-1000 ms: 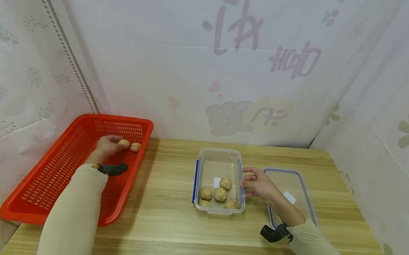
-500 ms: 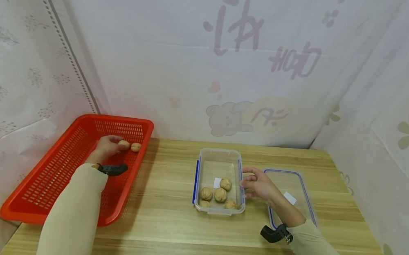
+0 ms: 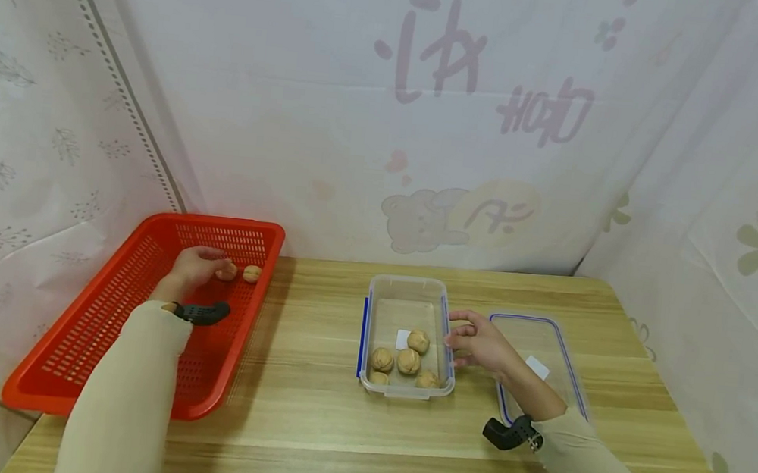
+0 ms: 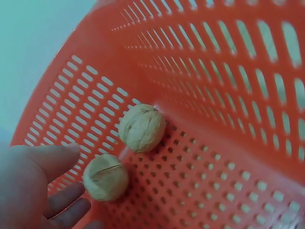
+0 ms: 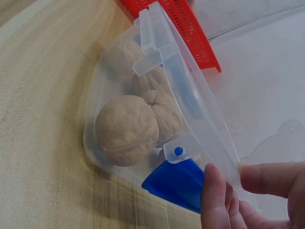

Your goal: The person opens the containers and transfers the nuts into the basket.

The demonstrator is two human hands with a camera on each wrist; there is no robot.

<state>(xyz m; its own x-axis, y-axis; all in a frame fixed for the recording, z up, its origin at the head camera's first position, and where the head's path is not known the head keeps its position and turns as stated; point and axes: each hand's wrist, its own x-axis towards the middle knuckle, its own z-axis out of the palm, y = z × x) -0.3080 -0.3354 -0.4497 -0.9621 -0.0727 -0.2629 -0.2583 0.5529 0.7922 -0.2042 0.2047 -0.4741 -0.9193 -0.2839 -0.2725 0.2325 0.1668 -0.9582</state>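
In the red basket, my left hand (image 3: 194,267) is beside a walnut (image 4: 106,177). Its thumb and fingers are spread apart, close to the near side of the shell; whether they touch it is hard to tell. A second walnut (image 4: 142,128) lies just beyond, in the basket's corner. My right hand (image 3: 478,343) pinches the right side wall of a clear plastic food container (image 3: 408,289), thumb at the rim and fingers against the blue latch (image 5: 176,183). Several walnuts (image 5: 126,130) lie inside that container, mostly toward its near end.
The red basket (image 3: 222,389) stands at the left of the wooden table (image 3: 306,427). A clear lid with a blue seal (image 3: 534,335) lies right of the container, partly under my right forearm. Printed curtains (image 3: 336,110) enclose the table's back and sides.
My left hand has shifted slightly left, away from the walnut by its fingers, and that walnut has turned a little. My right hand and the container have stayed put.
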